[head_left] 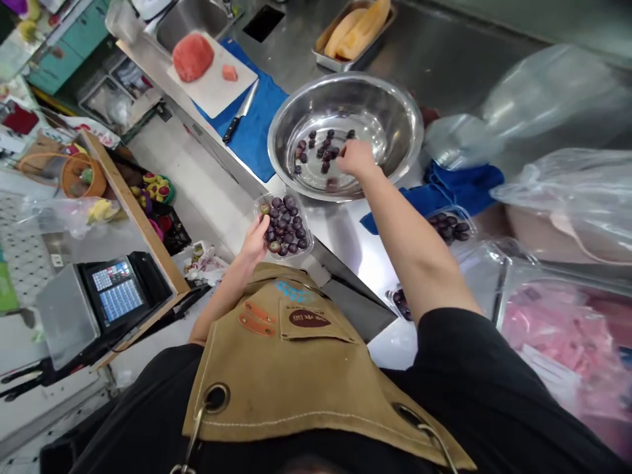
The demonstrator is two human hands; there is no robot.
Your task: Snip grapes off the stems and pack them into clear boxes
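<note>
My left hand (257, 238) is closed on the edge of a clear plastic box (307, 242) full of dark grapes (284, 224), held in front of the apron. Over at the large steel bowl (281, 164), my right hand (356, 159) reaches inside, its fingers pressed together and pointing down beside the loose dark grapes (326, 153). Whether a grape is between those fingertips is hidden. More loose grapes lie scattered on the bottom of the bowl.
A knife (241, 113) lies on a blue cloth (261, 145) beside a white board (217, 92) with cut red melon (193, 58). A steel tray (336, 64) stands behind the bowl. Another grape box (450, 227) and plastic bags (573, 197) are at the right.
</note>
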